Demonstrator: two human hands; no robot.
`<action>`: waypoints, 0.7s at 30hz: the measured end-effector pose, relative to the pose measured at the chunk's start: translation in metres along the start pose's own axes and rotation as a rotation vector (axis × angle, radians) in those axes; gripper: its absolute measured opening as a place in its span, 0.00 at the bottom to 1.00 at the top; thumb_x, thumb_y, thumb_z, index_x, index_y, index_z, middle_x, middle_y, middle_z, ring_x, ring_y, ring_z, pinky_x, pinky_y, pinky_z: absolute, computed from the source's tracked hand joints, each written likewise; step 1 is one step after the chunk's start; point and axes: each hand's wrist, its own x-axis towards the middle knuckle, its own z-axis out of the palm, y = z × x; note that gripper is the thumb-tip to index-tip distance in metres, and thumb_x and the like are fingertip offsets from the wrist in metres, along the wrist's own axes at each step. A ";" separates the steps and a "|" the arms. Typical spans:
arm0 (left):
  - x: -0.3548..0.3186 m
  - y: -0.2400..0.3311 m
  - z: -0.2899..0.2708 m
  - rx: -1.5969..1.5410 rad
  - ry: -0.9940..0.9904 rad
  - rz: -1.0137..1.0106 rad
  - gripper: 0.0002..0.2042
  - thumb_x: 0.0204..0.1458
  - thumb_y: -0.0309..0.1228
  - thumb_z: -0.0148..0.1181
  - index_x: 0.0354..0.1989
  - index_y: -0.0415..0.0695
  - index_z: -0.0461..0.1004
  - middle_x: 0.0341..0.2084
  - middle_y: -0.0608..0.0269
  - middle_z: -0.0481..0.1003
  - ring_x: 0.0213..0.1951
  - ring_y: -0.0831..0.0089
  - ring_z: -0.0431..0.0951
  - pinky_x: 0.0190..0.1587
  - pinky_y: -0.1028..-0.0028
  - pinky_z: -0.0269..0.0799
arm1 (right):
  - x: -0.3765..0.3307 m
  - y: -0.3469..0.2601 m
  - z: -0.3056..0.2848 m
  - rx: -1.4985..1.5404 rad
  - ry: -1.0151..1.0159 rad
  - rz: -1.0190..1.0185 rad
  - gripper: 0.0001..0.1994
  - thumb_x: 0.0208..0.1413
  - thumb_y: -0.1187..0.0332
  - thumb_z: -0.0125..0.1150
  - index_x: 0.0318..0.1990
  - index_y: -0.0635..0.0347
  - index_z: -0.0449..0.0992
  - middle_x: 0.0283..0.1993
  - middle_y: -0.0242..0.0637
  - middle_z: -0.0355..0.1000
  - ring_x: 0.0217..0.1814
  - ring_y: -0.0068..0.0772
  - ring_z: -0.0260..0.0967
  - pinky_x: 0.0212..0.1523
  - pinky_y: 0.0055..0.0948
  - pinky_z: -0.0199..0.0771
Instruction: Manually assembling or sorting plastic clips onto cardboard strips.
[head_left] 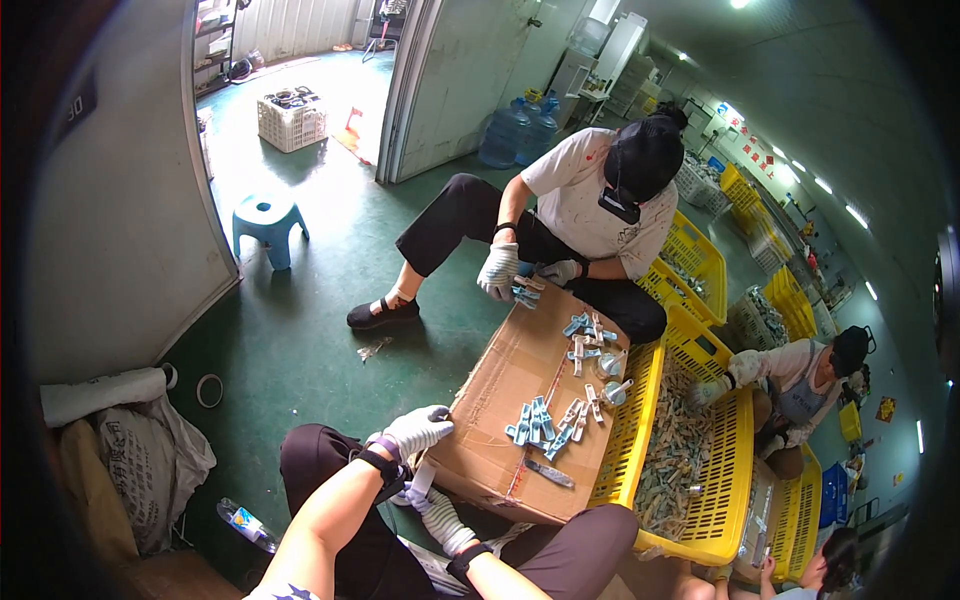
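Note:
Both my hands wear striped, pale knit gloves. My left hand (415,432), its fingers closed, is at the near left edge of a brown cardboard box (490,445). Lower down, my right hand (446,523) curls beside a pale, strip-like thing (421,480) that runs up toward the left hand; its kind is unclear. On the box top lie a cluster of blue clothespins (533,422), blue and white clothespins (572,418), more clothespins (588,335) farther back, and a flat blade-like tool (550,474). What sits inside either fist is hidden.
Across the box, a seated co-worker (605,200) handles blue clothespins (527,291). A yellow crate (742,480) full of clothespins stands right of the box; another co-worker (800,375) reaches into it. A plastic bottle (246,523), tape roll (209,391) and blue stool (270,222) are left.

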 end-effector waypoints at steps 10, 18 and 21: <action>0.003 -0.010 0.002 -0.008 0.024 0.034 0.18 0.54 0.38 0.57 0.49 0.40 0.72 0.42 0.55 0.77 0.45 0.65 0.74 0.51 0.68 0.68 | -0.002 -0.003 0.002 -0.015 0.000 -0.018 0.18 0.60 0.61 0.58 0.52 0.65 0.72 0.46 0.35 0.76 0.49 0.25 0.72 0.56 0.25 0.68; 0.000 -0.001 -0.001 -0.004 -0.013 0.017 0.19 0.54 0.38 0.57 0.50 0.40 0.72 0.43 0.55 0.76 0.45 0.65 0.73 0.51 0.68 0.67 | -0.004 -0.008 0.004 -0.005 0.010 -0.005 0.17 0.61 0.63 0.57 0.52 0.65 0.72 0.46 0.35 0.76 0.49 0.25 0.73 0.56 0.24 0.69; 0.000 -0.006 -0.001 -0.016 -0.005 0.022 0.19 0.54 0.38 0.57 0.50 0.40 0.72 0.43 0.55 0.76 0.45 0.65 0.73 0.51 0.68 0.67 | -0.006 -0.011 0.006 -0.013 0.010 0.003 0.17 0.61 0.64 0.57 0.52 0.65 0.72 0.46 0.35 0.76 0.49 0.25 0.73 0.56 0.24 0.69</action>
